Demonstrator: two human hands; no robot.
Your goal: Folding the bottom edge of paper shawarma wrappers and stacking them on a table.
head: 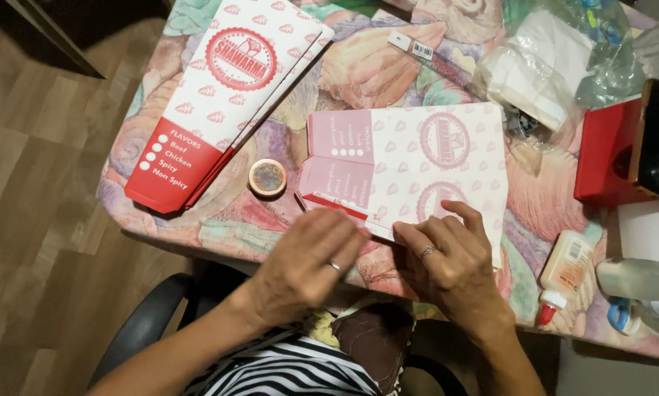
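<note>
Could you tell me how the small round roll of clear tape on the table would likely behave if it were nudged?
The small round roll of clear tape lies flat on the patterned tablecloth, so it would probably slide, not roll. It looks light. Set on edge, it could roll away.

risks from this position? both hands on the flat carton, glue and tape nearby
1. Both the left hand and right hand press the near edge of the flat pink-and-white printed cardboard carton, which lies at the table's edge; it could slide off or crease.
2. The white glue bottle with a red nozzle lies on its side beside the right hand; it may leak onto the patterned tablecloth.
3. The small roll of clear tape could get knocked off.
</note>
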